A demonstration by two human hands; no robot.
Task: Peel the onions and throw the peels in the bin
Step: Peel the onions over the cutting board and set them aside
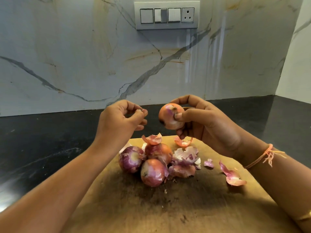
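- A wooden chopping board (185,207) lies nearest, flat on the dark tabletop (42,140), with a darker stained patch across its middle and small flecks of skin on it.
- Two bare forearms come in from the lower corners and meet above the far end of the board.
- Three onions sit in a tight cluster on the far half of the board, touching one another. One is purple-streaked on the left (130,158), one is behind it (158,152), and one is in front (152,172). All three still carry patches of skin.
- A curled peel (152,139) rests on top of the rear onion.
- A heap of peels (185,158) lies against the right side of the cluster. A small scrap (208,163) lies just beyond it, and a longer pink strip (233,175) lies further right, near the right forearm.
- The right hand (207,121) grasps a fourth onion (170,116) in the air above the far end of the board. The fingers curl over its top and under it, and the thumb presses on its side.
- The left hand (121,116) is raised beside that onion but apart from it, thumb and fingertips pinching a small bit of peel (140,110).
- An orange thread (262,157) is tied round the right wrist.
- Behind stands a veined marble wall with a switch panel (166,15).
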